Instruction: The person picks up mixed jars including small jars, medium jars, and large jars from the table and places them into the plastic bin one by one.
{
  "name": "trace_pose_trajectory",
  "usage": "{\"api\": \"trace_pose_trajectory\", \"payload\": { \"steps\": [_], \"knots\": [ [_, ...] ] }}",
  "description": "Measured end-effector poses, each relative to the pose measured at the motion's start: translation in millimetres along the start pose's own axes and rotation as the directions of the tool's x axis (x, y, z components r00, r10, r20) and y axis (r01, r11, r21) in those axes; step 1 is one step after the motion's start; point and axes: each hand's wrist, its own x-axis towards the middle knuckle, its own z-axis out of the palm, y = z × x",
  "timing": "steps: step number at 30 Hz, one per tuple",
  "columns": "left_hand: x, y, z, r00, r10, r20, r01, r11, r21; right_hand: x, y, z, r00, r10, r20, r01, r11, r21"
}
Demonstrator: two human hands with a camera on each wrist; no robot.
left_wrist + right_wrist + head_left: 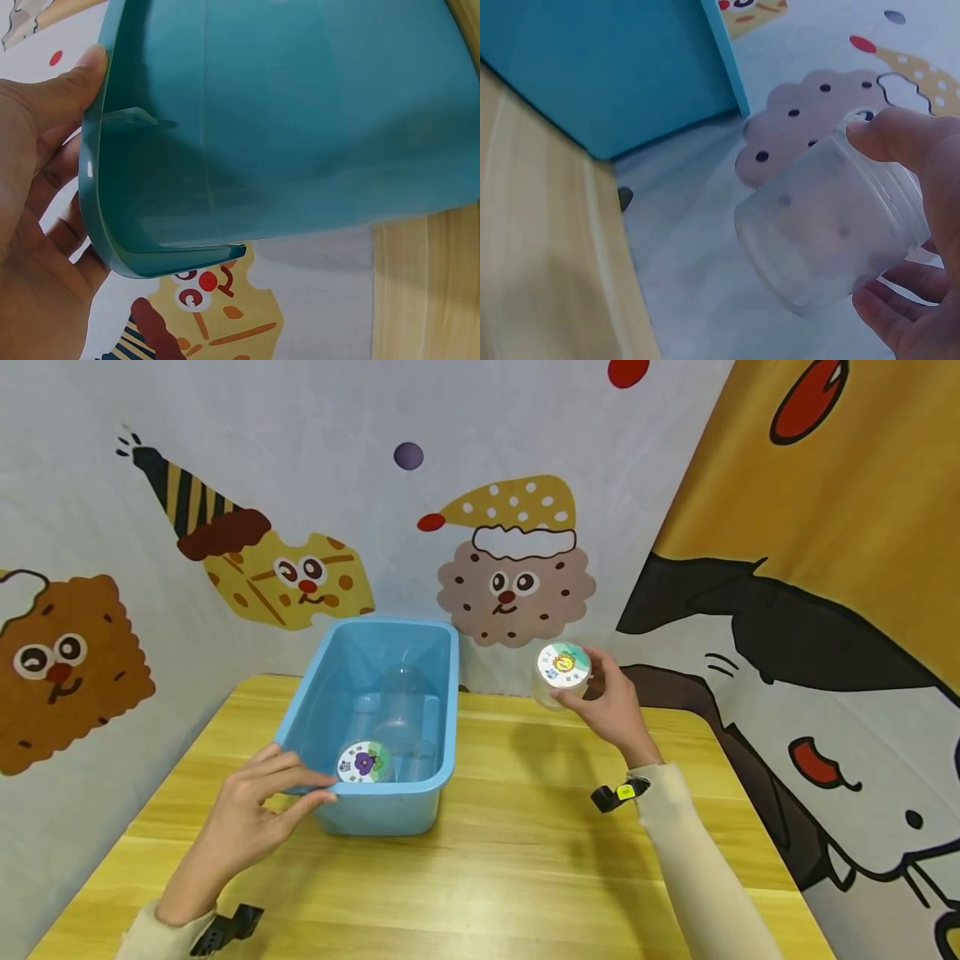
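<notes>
My right hand (615,706) grips a clear plastic jar (821,225) by its top end, thumb on one side and fingers on the other. The jar's round lid (564,665), printed with a yellow flower, faces up in the head view, and the jar is held above the back of the table. My left hand (255,802) pinches the near left rim of a blue plastic bin (393,814). Inside that bin lie clear jars, one with a purple-flower lid (364,762) near the front wall. The left wrist view shows the bin's outer side (300,120) and the thumb at its rim.
The bin stands on a yellow wood-grain table (517,877), left of centre. Right behind the table hangs a cloth backdrop (315,427) with cartoon biscuits and cheese. Each wrist wears a small black camera (621,793).
</notes>
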Motion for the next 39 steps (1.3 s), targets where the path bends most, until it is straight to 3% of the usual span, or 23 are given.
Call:
{"api": "trace_pose_trajectory", "payload": {
  "steps": [16,24,39],
  "knots": [
    [1.3,2.1,-0.8,1.000,0.004,-0.004,-0.004,1.000,-0.001,10.7,-38,6,0.991,-0.132,0.034,0.130,0.991,0.035],
    [2.2,3.1,-0.9,1.000,0.004,-0.003,-0.004,1.000,-0.003,13.6,-56,9,0.987,-0.152,0.049,0.150,0.988,0.032],
    [2.5,3.5,-2.0,1.000,0.006,-0.003,-0.006,1.000,0.006,25.4,-84,22,0.963,-0.249,0.108,0.249,0.968,0.013]
  ]
}}
